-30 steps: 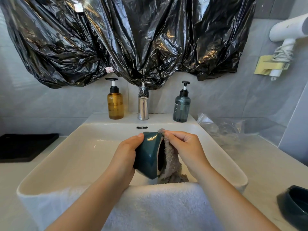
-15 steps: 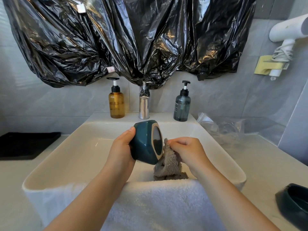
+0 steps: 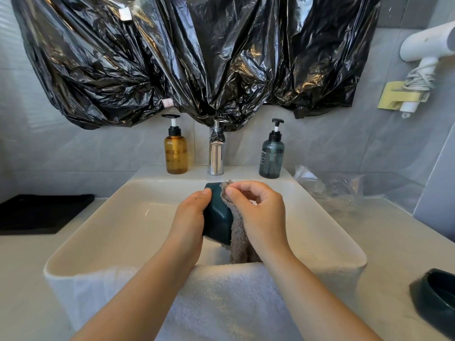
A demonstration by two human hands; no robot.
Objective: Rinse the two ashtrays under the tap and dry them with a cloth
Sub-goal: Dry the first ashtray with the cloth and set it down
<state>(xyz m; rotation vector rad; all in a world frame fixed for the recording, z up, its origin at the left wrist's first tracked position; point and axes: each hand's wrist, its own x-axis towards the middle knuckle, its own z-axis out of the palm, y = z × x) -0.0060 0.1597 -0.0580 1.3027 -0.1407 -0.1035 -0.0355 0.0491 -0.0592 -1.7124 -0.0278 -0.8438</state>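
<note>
A dark teal ashtray (image 3: 218,217) stands on its edge over the white sink (image 3: 118,217), gripped from the left by my left hand (image 3: 190,215). My right hand (image 3: 261,212) presses a grey-brown cloth (image 3: 237,239) against the ashtray's open right side; the cloth's tail hangs down into the basin. The ashtray's inside is hidden by the cloth and hand. A second dark teal ashtray (image 3: 435,301) rests upright on the counter at the far right edge. The chrome tap (image 3: 216,153) stands behind the basin, with no water visible.
A white towel (image 3: 221,303) drapes over the sink's front rim. An amber pump bottle (image 3: 175,150) and a grey-blue pump bottle (image 3: 271,153) flank the tap. A black tray (image 3: 41,212) lies left, crumpled clear plastic (image 3: 330,188) right. Black plastic sheeting (image 3: 197,57) hangs above.
Half a second ago the cloth was bunched below the ashtray and its opening showed. My right hand has since raised the cloth over the opening, and the ashtray has dropped slightly.
</note>
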